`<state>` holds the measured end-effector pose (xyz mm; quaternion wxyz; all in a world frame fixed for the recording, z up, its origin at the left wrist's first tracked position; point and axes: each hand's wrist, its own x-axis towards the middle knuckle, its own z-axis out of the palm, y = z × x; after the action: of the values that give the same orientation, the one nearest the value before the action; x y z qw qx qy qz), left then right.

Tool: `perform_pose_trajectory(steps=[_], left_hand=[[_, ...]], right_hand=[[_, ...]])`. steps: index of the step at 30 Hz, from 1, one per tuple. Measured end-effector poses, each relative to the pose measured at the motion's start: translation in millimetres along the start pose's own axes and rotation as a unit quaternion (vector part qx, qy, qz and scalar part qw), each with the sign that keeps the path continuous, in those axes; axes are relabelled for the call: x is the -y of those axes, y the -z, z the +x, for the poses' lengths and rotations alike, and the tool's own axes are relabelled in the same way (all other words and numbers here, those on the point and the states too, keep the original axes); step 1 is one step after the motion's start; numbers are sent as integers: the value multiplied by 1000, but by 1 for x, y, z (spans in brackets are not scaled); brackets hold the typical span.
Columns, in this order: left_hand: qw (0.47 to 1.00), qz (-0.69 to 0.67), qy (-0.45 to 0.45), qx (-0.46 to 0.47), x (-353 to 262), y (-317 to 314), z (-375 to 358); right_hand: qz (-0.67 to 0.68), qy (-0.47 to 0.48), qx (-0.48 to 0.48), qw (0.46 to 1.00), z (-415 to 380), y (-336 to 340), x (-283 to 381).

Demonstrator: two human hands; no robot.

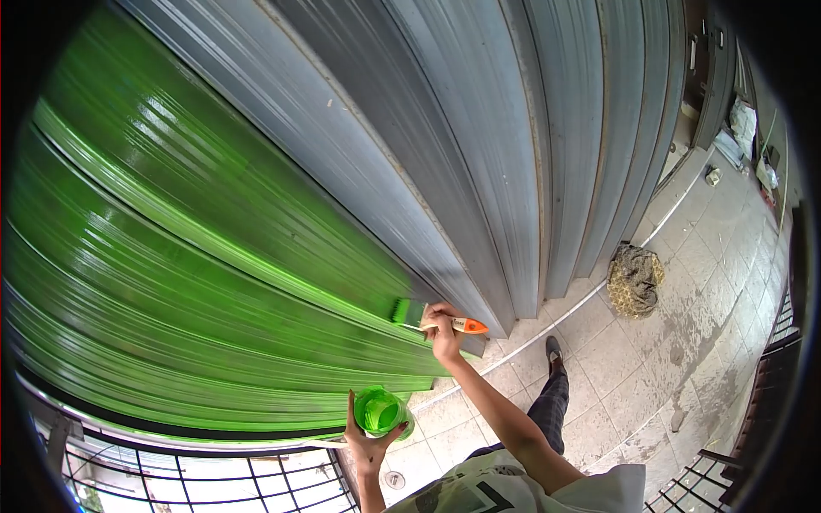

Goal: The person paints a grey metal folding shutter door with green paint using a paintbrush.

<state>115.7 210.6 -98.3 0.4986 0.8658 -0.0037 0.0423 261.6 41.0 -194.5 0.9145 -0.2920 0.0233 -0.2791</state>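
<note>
My right hand (442, 332) grips a paintbrush (469, 326) with an orange-tipped handle. The green, paint-loaded bristles lie against the lower part of a corrugated metal panel, at the border between green and bare grey. My left hand (369, 445) is wrapped around a container of bright green paint (381, 411), held upright below the brush, close to the panel's bottom edge. Wet-looking green paint (222, 222) covers the ribs on the left, while the grey ribs (479, 128) to the right are unpainted.
A patterned cloth bundle (634, 280) lies on the tiled floor (599, 368) to the right. Black metal grilles (214, 479) run along the lower left. At the far right, white bags (742, 128) and other items stand by the wall. My foot (553, 347) is near the panel.
</note>
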Motion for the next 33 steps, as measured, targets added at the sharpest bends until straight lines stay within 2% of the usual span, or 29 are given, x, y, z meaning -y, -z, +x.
perform_pose_trajectory(steps=[2, 5, 8, 10, 13, 14, 17, 19, 21, 24, 25, 28, 30, 33], left_hand=[[1000, 8, -4, 2, -2, -1, 3], [1000, 14, -2, 5, 1, 2, 0], [1000, 24, -17, 8, 5, 1, 2], [999, 38, -15, 14, 7, 1, 0], [1000, 18, -7, 20, 2, 0, -2], [999, 26, -13, 24, 3, -1, -2], [999, 34, -18, 28, 5, -2, -3], [999, 23, -4, 27, 0, -2, -3], [999, 13, -3, 29, -2, 0, -3], [1000, 7, 8, 25, -4, 5, -5], [1000, -3, 6, 20, -3, 7, -7], [1000, -5, -15, 2, 4, 11, -10], [1000, 21, -22, -3, 14, 19, -13], [999, 39, -10, -2, 10, 23, -16]], right_hand=[[39, 35, 18, 998, 5, -35, 41], [-7, 38, 22, 999, 1, -29, 33], [-47, 36, 31, 998, -19, 33, -28], [-108, 7, -29, 994, -36, 79, -56], [-276, 131, -74, 949, -46, 128, -81], [-246, 94, -81, 961, -47, 129, -83], [-126, 11, -84, 988, -42, 70, -57], [-147, 84, 7, 986, -27, 5, -18], [-101, 103, 19, 989, -30, -52, 26], [-76, 217, 61, 971, -32, -75, 45], [-117, 175, 55, 976, -36, -62, 29], [-177, 191, 48, 964, -47, -8, -12], [-231, 138, 34, 962, -63, 37, -28], [-316, 72, -70, 943, -79, 92, -53]])
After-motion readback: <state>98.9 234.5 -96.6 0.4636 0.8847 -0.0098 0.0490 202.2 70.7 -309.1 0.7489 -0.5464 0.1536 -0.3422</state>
